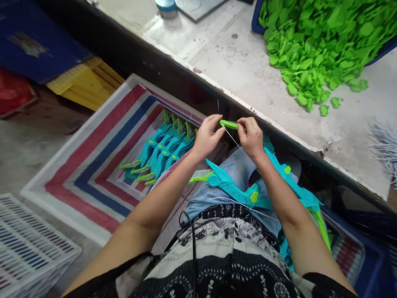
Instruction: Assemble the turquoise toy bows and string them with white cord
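Observation:
My left hand (208,135) pinches a white string (232,138) at the left end of a bright green plastic strip (229,124). My right hand (250,136) grips the strip's other end, with fingertips closed around it. The string slants down from the strip toward my lap. Across my lap lies a teal toy bow (231,187) with green tips and a green hexagonal piece. Another teal part (288,178) passes beneath my right forearm; whether it joins the green strip, I cannot tell.
Several similar teal and green bows (164,145) lie in a striped-lined white bin (77,165) at left. Loose green plastic pieces (310,62) spill onto the worktable (229,54). White strings (386,145) lie at its right. A white crate (34,240) stands lower left.

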`<move>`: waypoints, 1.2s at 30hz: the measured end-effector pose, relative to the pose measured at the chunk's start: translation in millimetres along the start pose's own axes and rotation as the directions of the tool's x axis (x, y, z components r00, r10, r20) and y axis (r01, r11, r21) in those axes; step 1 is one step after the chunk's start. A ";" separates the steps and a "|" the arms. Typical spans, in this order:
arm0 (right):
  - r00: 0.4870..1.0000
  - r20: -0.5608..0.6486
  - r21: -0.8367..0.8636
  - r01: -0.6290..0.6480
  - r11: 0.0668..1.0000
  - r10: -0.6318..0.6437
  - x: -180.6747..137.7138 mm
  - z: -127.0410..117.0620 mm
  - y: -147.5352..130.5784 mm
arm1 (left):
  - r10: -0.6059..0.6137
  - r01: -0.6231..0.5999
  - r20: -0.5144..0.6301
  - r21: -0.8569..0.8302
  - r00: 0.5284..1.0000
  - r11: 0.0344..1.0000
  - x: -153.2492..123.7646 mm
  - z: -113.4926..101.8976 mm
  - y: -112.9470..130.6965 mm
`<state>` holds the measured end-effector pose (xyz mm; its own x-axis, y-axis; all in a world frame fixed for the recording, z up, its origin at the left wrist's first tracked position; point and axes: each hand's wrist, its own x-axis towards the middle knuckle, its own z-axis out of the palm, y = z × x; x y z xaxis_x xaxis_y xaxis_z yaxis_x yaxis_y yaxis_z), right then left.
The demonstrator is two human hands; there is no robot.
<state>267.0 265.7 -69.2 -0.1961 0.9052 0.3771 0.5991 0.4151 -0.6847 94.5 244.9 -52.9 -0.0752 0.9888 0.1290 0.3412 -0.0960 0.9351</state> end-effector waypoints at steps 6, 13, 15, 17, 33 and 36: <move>0.969 0.201 0.082 0.127 0.988 -0.141 -37.8 2.2 -29.7 | -0.036 -0.072 0.452 0.219 0.891 0.973 -124.1 -47.1 0.4; 0.757 0.637 -0.066 0.244 0.967 -0.148 -77.7 40.6 -60.6 | -0.220 -0.114 0.613 0.457 0.759 0.882 -192.5 -22.6 -28.9; 0.705 0.700 -0.125 0.278 0.953 -0.114 -83.1 43.9 -68.3 | -0.252 -0.011 0.599 0.400 0.761 0.917 -185.3 -22.0 -25.9; 0.683 0.726 -0.167 0.289 0.943 -0.080 -85.5 44.5 -74.3 | -0.327 0.206 0.581 0.265 0.745 0.942 -176.4 -25.9 -17.9; 0.606 0.793 0.140 -0.095 0.986 -0.055 -64.2 36.3 -34.7 | -0.228 0.822 0.791 -0.533 0.568 0.202 -148.1 -4.5 41.6; 0.570 0.812 0.295 -0.220 0.930 -0.123 -65.2 36.9 -29.2 | -0.184 0.860 0.849 -0.450 0.495 0.240 -145.7 -1.9 42.4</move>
<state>233.6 198.0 -96.8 -0.8161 0.5394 -0.2073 0.3708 0.2136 -0.9038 118.2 96.5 -31.4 0.6957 0.6042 -0.3885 -0.4041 0.7763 0.4837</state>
